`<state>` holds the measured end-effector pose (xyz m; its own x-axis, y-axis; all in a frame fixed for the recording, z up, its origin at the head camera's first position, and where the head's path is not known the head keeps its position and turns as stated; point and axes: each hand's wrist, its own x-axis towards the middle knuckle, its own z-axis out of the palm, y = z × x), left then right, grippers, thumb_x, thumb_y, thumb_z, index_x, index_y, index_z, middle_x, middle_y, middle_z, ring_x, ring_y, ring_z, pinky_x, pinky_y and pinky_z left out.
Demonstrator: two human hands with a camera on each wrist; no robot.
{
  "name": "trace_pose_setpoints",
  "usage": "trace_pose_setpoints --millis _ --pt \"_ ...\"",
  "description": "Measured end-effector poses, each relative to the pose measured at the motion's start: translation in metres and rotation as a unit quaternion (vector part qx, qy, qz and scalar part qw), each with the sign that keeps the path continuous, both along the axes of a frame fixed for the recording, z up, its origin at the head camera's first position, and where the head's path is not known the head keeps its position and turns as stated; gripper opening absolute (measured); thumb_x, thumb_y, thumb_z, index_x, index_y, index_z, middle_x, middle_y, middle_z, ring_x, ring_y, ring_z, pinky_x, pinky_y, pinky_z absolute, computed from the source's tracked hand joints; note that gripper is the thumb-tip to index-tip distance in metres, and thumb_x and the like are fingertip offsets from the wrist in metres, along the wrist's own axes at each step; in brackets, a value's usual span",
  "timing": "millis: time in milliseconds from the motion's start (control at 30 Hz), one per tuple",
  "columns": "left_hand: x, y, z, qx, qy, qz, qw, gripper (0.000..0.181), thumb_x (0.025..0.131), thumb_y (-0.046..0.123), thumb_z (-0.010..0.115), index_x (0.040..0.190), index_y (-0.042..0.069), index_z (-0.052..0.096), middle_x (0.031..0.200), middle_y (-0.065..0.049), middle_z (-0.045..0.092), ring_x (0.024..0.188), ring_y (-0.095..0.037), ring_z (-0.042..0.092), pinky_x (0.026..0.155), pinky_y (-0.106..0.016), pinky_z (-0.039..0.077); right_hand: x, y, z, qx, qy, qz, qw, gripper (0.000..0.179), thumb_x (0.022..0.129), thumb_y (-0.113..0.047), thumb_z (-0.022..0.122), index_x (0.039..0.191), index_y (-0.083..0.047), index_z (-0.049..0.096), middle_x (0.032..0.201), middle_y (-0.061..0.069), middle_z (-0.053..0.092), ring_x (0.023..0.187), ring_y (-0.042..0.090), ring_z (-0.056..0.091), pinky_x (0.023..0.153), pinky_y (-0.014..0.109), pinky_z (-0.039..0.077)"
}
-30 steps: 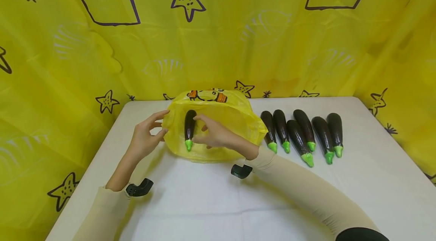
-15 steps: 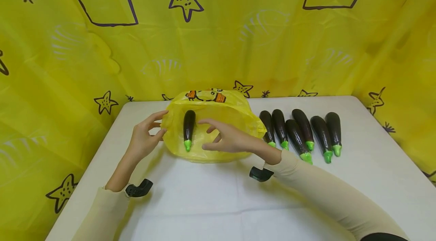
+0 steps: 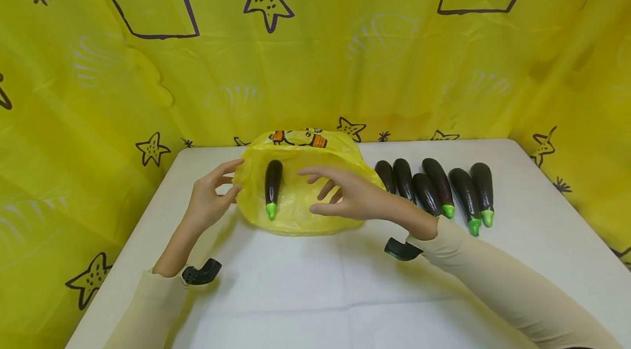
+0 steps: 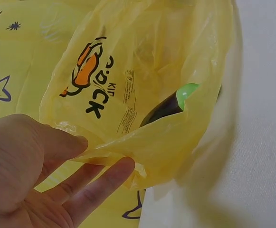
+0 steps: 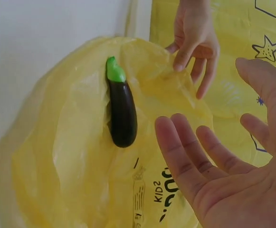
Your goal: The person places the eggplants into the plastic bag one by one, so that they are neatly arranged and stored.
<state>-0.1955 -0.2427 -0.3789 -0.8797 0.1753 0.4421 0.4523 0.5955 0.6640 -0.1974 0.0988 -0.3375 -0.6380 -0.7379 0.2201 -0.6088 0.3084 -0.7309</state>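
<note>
A yellow plastic bag with printed drawings lies on its side, its mouth facing me. Inside, toward the left, rests one dark eggplant with a bright green stem end, also visible in the right wrist view as an eggplant. At the bag's left rim, my left hand holds the film between thumb and fingers; the left wrist view shows the thumb of that hand over the edge. My right hand hovers before the bag's mouth, fingers spread and holding nothing. It stands apart from the eggplant.
Right of the bag, several more eggplants lie side by side on the white table; my right forearm partly covers some. A yellow printed curtain hangs behind the table and at both sides.
My right hand has moved from beside the eggplant in the bag to the right and toward me, its fingers spreading. That eggplant and my left hand stay in place.
</note>
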Motion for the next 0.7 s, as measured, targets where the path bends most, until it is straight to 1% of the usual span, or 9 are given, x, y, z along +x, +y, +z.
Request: trace_pose_setpoints --millis 133,200,400,567,700 --pt "0.000 -0.001 0.000 0.000 0.005 0.000 1.0000 0.057 0.089 -0.015 0.070 0.141 0.005 0.060 0.140 -0.017 0.062 0.106 -0.042 0.069 0.060 -0.017 0.058 0.001 0.008 0.000 -0.009 0.013 -0.012 0.9998 0.064 0.092 -0.018 0.079 0.150 -0.017 0.051 0.131 0.007 0.062 0.099 0.023 0.071 0.079 0.031 0.062" --pt "0.001 -0.001 0.000 -0.002 0.008 0.002 1.0000 0.057 0.089 -0.015 0.070 0.141 0.005 0.061 0.140 -0.017 0.062 0.106 -0.042 0.069 0.062 -0.017 0.058 0.002 0.012 0.001 -0.010 0.015 -0.019 0.9997 0.063 0.092 -0.018 0.079 0.149 -0.019 0.051 0.130 0.005 0.062 0.100 0.023 0.070 0.080 0.032 0.062" --pt "0.001 -0.002 -0.001 -0.003 0.002 0.008 1.0000 0.056 0.090 -0.014 0.069 0.142 0.006 0.060 0.141 -0.016 0.061 0.107 -0.041 0.069 0.065 -0.015 0.058 0.003 0.027 0.003 -0.020 0.040 -0.036 0.9984 0.062 0.092 -0.019 0.079 0.149 -0.020 0.053 0.130 0.004 0.063 0.098 0.015 0.070 0.079 0.031 0.063" --pt "0.000 -0.001 -0.001 -0.009 0.012 0.010 0.9998 0.056 0.089 -0.014 0.070 0.141 0.006 0.061 0.139 -0.016 0.063 0.106 -0.040 0.070 0.069 -0.021 0.060 0.003 0.040 0.006 -0.025 0.057 -0.054 0.9966 0.063 0.092 -0.018 0.079 0.149 -0.017 0.052 0.131 0.006 0.064 0.097 0.013 0.070 0.079 0.031 0.062" --pt "0.000 -0.001 -0.001 -0.010 0.017 0.009 0.9998 0.056 0.088 -0.014 0.071 0.140 0.006 0.062 0.139 -0.016 0.063 0.105 -0.040 0.070 0.069 -0.021 0.060 0.001 0.051 0.009 -0.023 0.071 -0.074 0.9944 0.064 0.091 -0.015 0.080 0.149 -0.015 0.052 0.129 0.006 0.065 0.096 0.013 0.071 0.078 0.032 0.063"
